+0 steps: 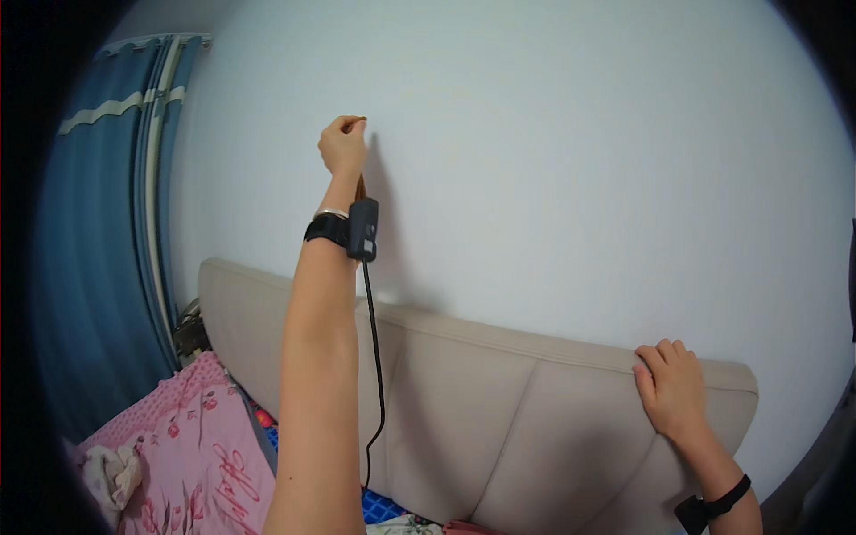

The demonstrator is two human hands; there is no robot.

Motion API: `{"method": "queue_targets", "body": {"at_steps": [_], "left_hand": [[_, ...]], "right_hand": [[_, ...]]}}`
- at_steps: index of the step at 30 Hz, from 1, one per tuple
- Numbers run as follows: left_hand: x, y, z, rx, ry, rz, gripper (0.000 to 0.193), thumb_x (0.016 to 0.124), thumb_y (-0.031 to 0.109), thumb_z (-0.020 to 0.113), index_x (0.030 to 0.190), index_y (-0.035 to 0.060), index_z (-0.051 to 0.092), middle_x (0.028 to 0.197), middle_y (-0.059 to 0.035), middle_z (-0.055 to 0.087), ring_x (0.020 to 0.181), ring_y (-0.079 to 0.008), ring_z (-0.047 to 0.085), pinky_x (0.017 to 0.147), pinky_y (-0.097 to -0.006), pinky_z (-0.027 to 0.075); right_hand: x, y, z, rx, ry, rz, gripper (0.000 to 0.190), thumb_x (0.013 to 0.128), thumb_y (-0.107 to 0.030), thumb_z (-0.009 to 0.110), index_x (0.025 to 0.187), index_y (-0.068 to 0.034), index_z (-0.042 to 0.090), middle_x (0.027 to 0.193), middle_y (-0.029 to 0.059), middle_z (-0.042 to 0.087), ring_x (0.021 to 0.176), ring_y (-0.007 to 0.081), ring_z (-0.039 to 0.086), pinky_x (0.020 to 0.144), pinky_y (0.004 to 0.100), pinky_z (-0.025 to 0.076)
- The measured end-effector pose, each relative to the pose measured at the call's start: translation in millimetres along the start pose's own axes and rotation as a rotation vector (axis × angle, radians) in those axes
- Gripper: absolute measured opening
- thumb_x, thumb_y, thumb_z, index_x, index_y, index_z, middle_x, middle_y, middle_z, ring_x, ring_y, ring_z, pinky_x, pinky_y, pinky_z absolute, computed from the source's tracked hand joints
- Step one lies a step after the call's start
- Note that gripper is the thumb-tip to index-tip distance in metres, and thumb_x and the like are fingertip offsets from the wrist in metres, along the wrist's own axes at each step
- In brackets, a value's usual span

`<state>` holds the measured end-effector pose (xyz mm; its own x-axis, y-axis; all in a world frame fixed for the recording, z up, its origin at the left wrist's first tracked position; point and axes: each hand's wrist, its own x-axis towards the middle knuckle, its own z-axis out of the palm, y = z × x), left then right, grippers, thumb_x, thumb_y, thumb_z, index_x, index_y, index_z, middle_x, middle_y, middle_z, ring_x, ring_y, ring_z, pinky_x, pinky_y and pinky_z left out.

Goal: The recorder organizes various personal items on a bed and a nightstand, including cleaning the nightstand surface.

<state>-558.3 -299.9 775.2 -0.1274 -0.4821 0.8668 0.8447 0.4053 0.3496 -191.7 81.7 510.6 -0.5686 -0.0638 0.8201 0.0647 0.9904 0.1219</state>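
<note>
My left hand (343, 146) is raised against the pale wall (535, 167), thumb and fingertips pinched on a small brown thing, mostly hidden by the hand. Below the hand, a brown strip shows beside the wrist. A black device (363, 229) is strapped to that wrist, with a black cable (376, 348) hanging down from it. On the right, my right hand (674, 388) rests on the top edge of the beige upholstered headboard (468, 374), its fingers over the rim. Around the right wrist is a black band (729, 496) with a dark device.
Blue curtains (100, 234) hang at the left. Pink floral bedding (180, 461) and a crumpled pale cloth (110, 478) lie at the lower left. Blue patterned fabric (381, 508) shows below the headboard. A dark object (192, 332) stands between curtain and headboard.
</note>
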Motion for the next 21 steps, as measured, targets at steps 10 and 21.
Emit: {"method": "queue_targets", "body": {"at_steps": [10,21], "left_hand": [[-13,-4,42,0.362,-0.003,0.177,0.017,0.093,0.020,0.063,0.102,0.0152,0.077,0.104,-0.0031,0.068,0.093,-0.0277,0.067,0.082,-0.0412,0.053],[-14,-4,27,0.428,-0.149,0.222,0.025,0.100,0.017,0.052,0.115,0.0186,0.072,0.113,-0.0019,0.064,0.098,-0.0258,0.065,0.082,-0.0395,0.053]], "right_hand": [[-1,1,6,0.001,0.026,0.022,0.021,0.088,-0.022,0.062,0.103,-0.007,0.064,0.089,0.0077,0.055,0.085,0.0267,0.050,0.075,0.0395,0.040],[-1,2,3,0.019,0.020,0.008,0.022,0.088,-0.022,0.063,0.103,-0.006,0.063,0.090,0.0088,0.055,0.086,0.0276,0.051,0.077,0.0395,0.040]]}}
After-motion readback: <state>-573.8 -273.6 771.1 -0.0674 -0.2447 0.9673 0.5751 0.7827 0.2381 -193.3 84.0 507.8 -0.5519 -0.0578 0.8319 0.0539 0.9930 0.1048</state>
